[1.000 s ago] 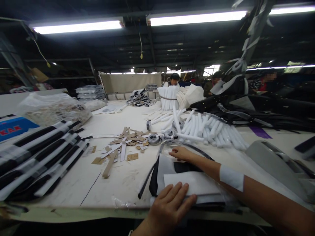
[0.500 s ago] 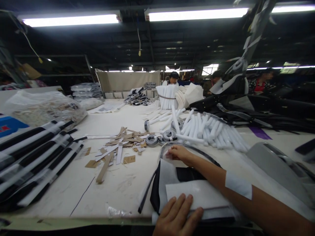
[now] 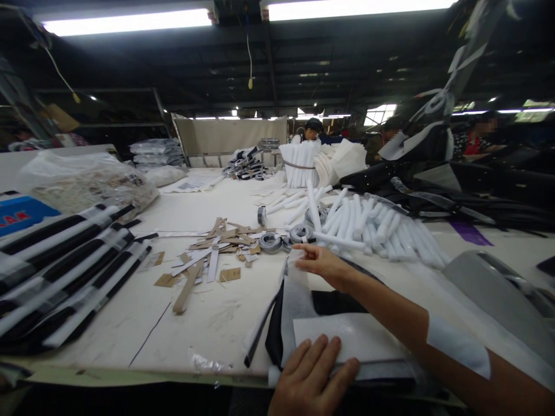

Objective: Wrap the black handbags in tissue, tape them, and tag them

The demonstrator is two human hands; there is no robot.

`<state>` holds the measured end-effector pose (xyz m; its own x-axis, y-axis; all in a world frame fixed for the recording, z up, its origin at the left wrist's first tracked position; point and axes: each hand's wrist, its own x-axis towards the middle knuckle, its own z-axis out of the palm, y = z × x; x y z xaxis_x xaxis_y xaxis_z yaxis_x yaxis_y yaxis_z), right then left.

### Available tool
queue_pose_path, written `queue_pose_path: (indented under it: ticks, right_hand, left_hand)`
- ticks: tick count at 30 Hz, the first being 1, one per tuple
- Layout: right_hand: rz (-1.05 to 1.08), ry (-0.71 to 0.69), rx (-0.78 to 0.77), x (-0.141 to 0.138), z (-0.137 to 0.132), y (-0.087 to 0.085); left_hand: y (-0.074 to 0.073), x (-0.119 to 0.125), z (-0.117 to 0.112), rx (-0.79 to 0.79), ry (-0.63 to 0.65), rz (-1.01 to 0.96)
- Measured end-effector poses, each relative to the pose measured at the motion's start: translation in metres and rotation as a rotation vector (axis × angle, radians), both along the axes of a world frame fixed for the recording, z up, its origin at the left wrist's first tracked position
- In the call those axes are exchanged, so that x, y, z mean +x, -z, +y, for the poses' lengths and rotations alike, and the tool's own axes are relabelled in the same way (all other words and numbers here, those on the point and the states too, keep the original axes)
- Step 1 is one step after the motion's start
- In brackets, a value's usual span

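Note:
A black fabric piece (image 3: 274, 329) with whitish sheet material on it lies at the table's front edge. My left hand (image 3: 310, 375) rests flat, fingers spread, on a folded white sheet (image 3: 342, 332) on top of it. Farther back, my right hand (image 3: 325, 266) pinches the upper end of a thin greyish-white sheet (image 3: 295, 300) between thumb and fingers. A dark strap-like strip (image 3: 260, 329) runs down along the left side of the piece, and another dark strip curves behind my right hand. My right forearm hides part of the fabric.
Cardboard scraps (image 3: 217, 245), rolled grey tape (image 3: 271, 242) and a pile of white foam tubes (image 3: 368, 222) lie beyond. Wrapped black-and-white strips (image 3: 87, 260) are at left, a grey board (image 3: 498, 294) at right. Co-workers are visible at the back.
My right hand has its fingers more extended and shows the greyish-white sheet's end lifted at its fingertips. My left hand stays put; the view has shifted slightly.

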<state>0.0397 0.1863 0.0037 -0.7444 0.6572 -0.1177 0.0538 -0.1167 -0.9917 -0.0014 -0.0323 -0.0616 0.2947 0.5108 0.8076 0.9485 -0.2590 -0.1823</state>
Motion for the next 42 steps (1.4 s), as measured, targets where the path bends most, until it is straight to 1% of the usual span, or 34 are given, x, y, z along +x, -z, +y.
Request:
queue_pose_path:
  ticks: [3, 7, 11, 14, 16, 22, 25, 28, 31, 34, 37, 39, 42]
  right_hand:
    - [0.039, 0.010, 0.125, 0.004, -0.012, -0.010]
    - [0.102, -0.056, 0.315, 0.017, -0.030, -0.016]
    - [0.049, -0.087, 0.415, 0.033, -0.043, -0.015]
    - [0.041, -0.074, 0.556, 0.044, -0.054, -0.011]
    - [0.064, -0.059, 0.606, 0.050, -0.063, -0.008]
    - [0.058, -0.105, 0.715, 0.070, -0.094, 0.008]
    - [0.027, -0.131, 0.770, 0.079, -0.102, 0.015]
    - [0.030, -0.166, 0.810, 0.086, -0.104, 0.015]
    - [0.025, -0.171, 0.791, 0.090, -0.104, 0.013]
    - [0.033, -0.149, 0.760, 0.092, -0.102, 0.012]
    - [0.058, -0.165, 0.776, 0.093, -0.101, 0.014]
    - [0.067, -0.186, 0.798, 0.094, -0.103, 0.017]
    - [0.084, -0.200, 0.820, 0.097, -0.106, 0.021]
  left_hand:
    - [-0.003, -0.001, -0.001, -0.032, 0.003, 0.011]
    - [-0.004, -0.001, -0.002, -0.059, -0.003, 0.021]
    - [-0.003, -0.001, -0.002, -0.097, -0.015, 0.018]
    - [-0.002, -0.001, -0.002, -0.143, -0.006, -0.007]
    - [0.001, 0.000, -0.002, -0.155, 0.006, -0.036]
    - [0.007, 0.005, -0.004, -0.169, 0.013, -0.168]
    - [0.008, 0.007, -0.005, -0.124, 0.011, -0.195]
    - [0.005, 0.006, -0.006, -0.085, -0.008, -0.209]
    - [0.000, 0.001, -0.009, -0.098, 0.028, -0.190]
    - [-0.008, -0.008, -0.014, -0.202, 0.077, -0.118]
    - [-0.012, -0.019, -0.020, -0.281, 0.090, -0.015]
    - [-0.011, -0.026, -0.022, -0.298, 0.111, 0.028]
    - [-0.002, -0.033, -0.022, -0.272, 0.156, 0.003]
